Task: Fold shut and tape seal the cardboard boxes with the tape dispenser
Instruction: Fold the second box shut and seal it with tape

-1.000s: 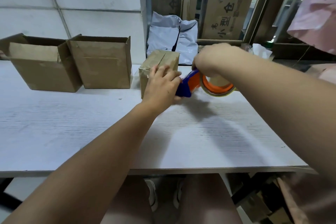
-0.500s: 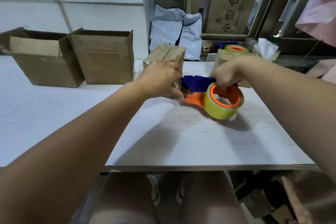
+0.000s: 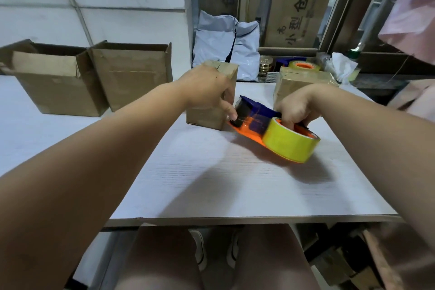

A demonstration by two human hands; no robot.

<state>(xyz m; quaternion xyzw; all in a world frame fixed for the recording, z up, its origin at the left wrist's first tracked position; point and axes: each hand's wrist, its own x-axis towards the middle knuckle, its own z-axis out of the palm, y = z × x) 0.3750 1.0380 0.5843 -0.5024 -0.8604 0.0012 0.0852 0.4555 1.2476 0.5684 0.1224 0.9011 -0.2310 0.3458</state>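
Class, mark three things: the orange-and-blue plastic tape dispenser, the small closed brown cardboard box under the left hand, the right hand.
tape dispenser [image 3: 259, 108]: head view, blue upper body.
small closed cardboard box [image 3: 202, 117]: head view, front wall.
right hand [image 3: 297, 108]: head view, back of hand.

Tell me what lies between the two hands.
The tape dispenser: its blue-and-orange head spans the gap from the right hand, which grips it, to the left hand on the small box. Head view.
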